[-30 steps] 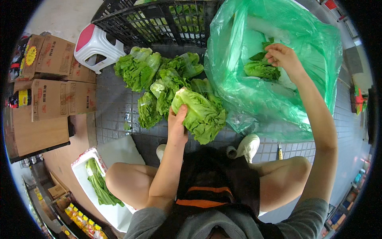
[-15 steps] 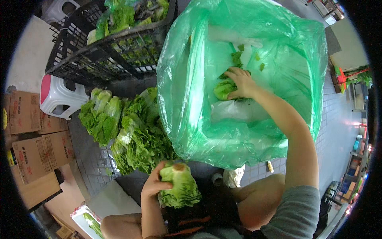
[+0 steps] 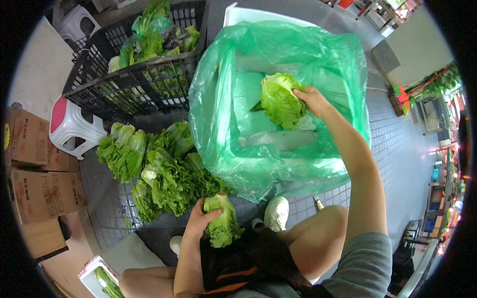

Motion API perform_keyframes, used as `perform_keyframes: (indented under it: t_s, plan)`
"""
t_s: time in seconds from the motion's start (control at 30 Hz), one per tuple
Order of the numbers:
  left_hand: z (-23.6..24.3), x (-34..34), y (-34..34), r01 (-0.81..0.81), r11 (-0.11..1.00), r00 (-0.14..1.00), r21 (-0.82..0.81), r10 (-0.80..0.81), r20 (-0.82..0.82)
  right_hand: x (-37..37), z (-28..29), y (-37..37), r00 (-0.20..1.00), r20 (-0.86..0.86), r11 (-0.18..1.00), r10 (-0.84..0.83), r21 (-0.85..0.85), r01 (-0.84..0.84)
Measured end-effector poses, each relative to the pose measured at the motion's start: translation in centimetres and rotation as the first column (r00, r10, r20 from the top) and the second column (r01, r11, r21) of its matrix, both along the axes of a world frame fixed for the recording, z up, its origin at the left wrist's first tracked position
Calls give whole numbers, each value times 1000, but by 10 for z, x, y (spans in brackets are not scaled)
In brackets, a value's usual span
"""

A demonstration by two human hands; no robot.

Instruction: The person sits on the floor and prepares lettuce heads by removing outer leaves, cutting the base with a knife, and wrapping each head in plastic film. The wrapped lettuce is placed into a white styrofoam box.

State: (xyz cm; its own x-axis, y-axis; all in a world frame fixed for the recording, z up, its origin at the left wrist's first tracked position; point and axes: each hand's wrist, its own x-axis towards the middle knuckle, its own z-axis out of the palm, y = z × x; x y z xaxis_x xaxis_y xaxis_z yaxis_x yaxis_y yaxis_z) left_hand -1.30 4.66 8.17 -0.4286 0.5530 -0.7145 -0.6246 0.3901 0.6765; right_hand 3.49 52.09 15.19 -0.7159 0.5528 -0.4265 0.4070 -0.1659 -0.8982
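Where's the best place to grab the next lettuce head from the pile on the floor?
Judging by shape, take a head from the lettuce pile at its pale stalk end, where the leaves bunch firm, coming from above on the near side. The frilly leaf tops look loose and would likely tear. The left hand already holds one lettuce head around its body that way.

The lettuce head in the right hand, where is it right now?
In the head view, upper centre: the lettuce head is held by the right hand inside the green plastic bag.
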Motion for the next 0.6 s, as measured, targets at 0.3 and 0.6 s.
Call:
perform_keyframes:
  t_s: [0.3,0.6]
  plan:
    - [62,21,-3,-316,936,948,153,319,3,41,104,-89,910,-349,955,-225,-263,135]
    - [83,35,-31,-530,737,826,419,560,59,79,99,-239,965,-195,837,-177,-545,44]
